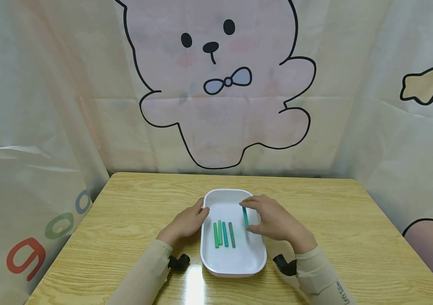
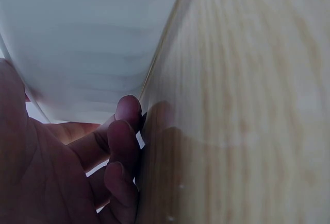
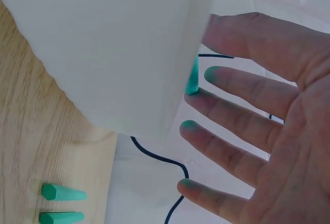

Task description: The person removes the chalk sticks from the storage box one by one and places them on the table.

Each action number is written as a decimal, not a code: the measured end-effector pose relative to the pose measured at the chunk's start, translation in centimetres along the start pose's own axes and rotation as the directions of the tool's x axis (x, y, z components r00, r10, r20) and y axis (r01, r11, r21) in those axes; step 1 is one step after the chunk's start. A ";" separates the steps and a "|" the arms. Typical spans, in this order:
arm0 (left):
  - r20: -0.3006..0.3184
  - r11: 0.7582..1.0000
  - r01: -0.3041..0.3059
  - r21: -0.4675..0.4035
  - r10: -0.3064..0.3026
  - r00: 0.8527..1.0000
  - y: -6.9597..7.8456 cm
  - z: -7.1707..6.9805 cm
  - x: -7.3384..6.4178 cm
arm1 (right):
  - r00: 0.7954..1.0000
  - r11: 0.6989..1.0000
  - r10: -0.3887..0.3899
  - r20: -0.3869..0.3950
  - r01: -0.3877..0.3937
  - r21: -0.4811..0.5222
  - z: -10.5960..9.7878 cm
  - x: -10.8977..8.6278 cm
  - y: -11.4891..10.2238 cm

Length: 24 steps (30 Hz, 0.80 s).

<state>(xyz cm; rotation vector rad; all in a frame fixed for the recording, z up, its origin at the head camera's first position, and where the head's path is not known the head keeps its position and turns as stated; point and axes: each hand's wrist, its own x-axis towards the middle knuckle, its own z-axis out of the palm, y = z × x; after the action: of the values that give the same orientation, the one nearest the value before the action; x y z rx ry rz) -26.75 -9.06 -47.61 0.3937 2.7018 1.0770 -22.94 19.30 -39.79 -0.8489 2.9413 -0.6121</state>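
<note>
My left hand (image 1: pixel 186 221) grips the left side of a white tray (image 1: pixel 228 264), thumb over the rim and fingers against the outer wall. In the left wrist view those fingers (image 2: pixel 122 147) are bent between wall and tabletop. My right hand (image 1: pixel 277 220) holds a green pastel stick (image 1: pixel 245 216) lengthwise by its ends, thumb at the near end, over the tray's right part. The right wrist view shows a fingertip at one end of it; the tray wall hides the rest. Green colour marks several fingertips. Several green pastel sticks (image 1: pixel 225 234) lie side by side in the tray.
The tray stands on a wooden table (image 1: pixel 144 190). Two more green sticks (image 3: pixel 64 192) lie on the table in the right wrist view, near its far edge. A curtain (image 1: pixel 216 135) with a cartoon bear hangs behind the table, with more curtain at both sides.
</note>
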 end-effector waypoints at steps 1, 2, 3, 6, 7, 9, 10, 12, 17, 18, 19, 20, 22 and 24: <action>-0.001 1.000 0.000 0.001 0.000 1.000 0.0 0.0 0.0 | 1.000 1.000 -0.002 -0.001 0.002 -0.003 0.0 0.0 0.0; -0.001 1.000 -0.001 0.001 0.001 1.000 0.0 0.0 0.0 | 1.000 1.000 -0.003 -0.002 0.003 -0.006 -0.1 0.0 0.0; -0.001 1.000 -0.001 0.001 0.001 1.000 0.0 0.0 0.0 | 1.000 1.000 -0.006 -0.003 0.006 -0.007 -0.1 0.0 0.1; 0.000 1.000 -0.002 0.001 0.002 1.000 0.0 0.0 0.1 | 1.000 1.000 -0.008 -0.007 0.008 -0.012 -0.2 -0.1 0.2; 0.000 1.000 -0.002 0.001 0.002 1.000 0.0 0.0 0.0 | 1.000 1.000 -0.008 -0.008 0.008 -0.013 -0.3 -0.1 0.2; 0.001 1.000 -0.003 0.000 0.003 1.000 0.0 0.0 0.0 | 1.000 1.000 -0.003 -0.012 0.003 -0.011 -0.4 -0.2 0.3; 0.001 1.000 -0.003 -0.001 0.003 1.000 0.0 0.0 0.0 | 1.000 1.000 0.000 -0.015 0.000 -0.012 -0.5 -0.3 0.3; 0.003 1.000 -0.003 -0.002 0.003 1.000 0.0 0.0 0.0 | 1.000 1.000 0.001 -0.023 -0.001 -0.009 -0.7 -0.4 0.4; 0.005 1.000 0.004 -0.008 -0.004 1.000 0.1 0.0 0.0 | 0.999 1.000 -0.008 -0.043 0.008 -0.003 -0.9 -0.5 0.8; 0.005 1.000 0.002 -0.008 -0.002 1.000 0.1 0.0 0.0 | 0.999 1.000 -0.009 -0.045 0.009 -0.001 -1.0 -0.5 0.9; 0.006 1.000 -0.001 -0.007 0.001 1.000 0.1 0.0 0.0 | 0.999 1.000 -0.011 -0.047 0.011 0.002 -1.0 -0.6 1.0; 0.007 1.000 0.000 -0.008 0.000 1.000 0.1 0.0 -0.1 | 0.999 1.000 -0.012 -0.050 0.012 0.008 -1.1 -0.6 1.1; 0.006 1.000 0.002 -0.009 -0.002 1.000 0.1 0.0 -0.1 | 0.998 1.000 -0.014 -0.057 0.015 0.016 -1.2 -0.7 1.2; 0.004 1.000 0.003 -0.007 -0.003 1.000 0.1 0.0 -0.1 | 0.998 1.000 -0.017 -0.063 0.018 0.019 -1.3 -0.8 1.4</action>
<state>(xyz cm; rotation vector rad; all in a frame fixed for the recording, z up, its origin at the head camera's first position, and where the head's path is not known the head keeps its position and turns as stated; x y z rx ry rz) -26.65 -9.00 -47.52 0.3903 2.6931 1.0837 -23.15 21.30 -39.18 -0.8700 2.9816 -0.6803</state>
